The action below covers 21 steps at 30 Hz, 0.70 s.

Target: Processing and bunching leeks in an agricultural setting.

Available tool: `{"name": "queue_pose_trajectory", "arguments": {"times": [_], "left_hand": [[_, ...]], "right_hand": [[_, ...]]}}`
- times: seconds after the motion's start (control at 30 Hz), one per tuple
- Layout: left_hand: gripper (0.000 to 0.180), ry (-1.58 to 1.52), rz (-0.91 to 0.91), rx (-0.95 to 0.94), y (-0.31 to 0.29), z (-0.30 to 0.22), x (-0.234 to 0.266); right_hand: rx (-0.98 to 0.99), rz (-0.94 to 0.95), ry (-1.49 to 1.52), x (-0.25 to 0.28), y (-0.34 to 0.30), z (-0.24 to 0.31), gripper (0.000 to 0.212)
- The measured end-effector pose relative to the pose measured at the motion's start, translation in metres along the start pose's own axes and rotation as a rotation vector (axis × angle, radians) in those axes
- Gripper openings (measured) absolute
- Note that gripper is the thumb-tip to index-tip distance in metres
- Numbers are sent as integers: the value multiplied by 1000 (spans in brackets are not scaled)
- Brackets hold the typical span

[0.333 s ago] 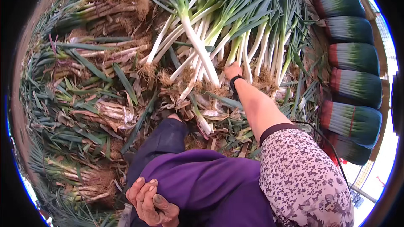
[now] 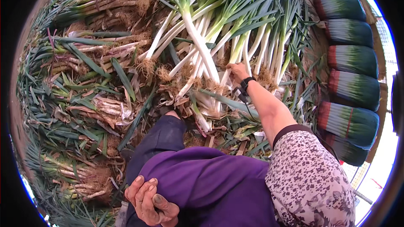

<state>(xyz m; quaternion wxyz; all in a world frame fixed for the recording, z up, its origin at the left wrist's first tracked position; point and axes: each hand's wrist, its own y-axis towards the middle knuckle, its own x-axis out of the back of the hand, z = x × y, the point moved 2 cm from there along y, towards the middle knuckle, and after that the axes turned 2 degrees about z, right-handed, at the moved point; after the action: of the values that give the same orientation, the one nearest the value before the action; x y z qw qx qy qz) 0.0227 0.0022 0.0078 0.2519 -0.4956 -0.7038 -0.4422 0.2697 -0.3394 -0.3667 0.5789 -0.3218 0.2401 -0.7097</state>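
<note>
A spread of leeks (image 2: 200,50) with white stalks and green leaves lies ahead of me, roots toward me. My right hand (image 2: 239,72) reaches into its near edge, fingers closed around the lower white part of one leek (image 2: 226,77). A black band (image 2: 247,83) with a small dark device and a cable sits on that wrist. My left hand (image 2: 151,201) rests by my lap, palm up, its fingers curled in toward the thumb. Nothing shows in it.
Rooted leek bundles (image 2: 122,2) and loose leaves (image 2: 75,130) cover the ground at left. Trimmed bundles (image 2: 347,122) stand in a row along the right side. Leaf scraps (image 2: 244,132) lie in front of my knees. My dark trouser leg (image 2: 158,136) stretches forward among them.
My right hand has shifted slightly to the right, and the leek in its fingers has come toward me, its white end now showing below the hand. The left hand stays put.
</note>
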Motion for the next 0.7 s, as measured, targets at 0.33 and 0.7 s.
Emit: {"name": "queue_pose_trajectory", "arguments": {"times": [0.33, 0.7], "left_hand": [[15, 18, -64, -2, 1, -12, -2], [10, 100, 46, 0, 15, -44, -4]], "right_hand": [[31, -113, 212, 85, -87, 5, 17], [631, -536, -322, 178, -301, -55, 29]]}}
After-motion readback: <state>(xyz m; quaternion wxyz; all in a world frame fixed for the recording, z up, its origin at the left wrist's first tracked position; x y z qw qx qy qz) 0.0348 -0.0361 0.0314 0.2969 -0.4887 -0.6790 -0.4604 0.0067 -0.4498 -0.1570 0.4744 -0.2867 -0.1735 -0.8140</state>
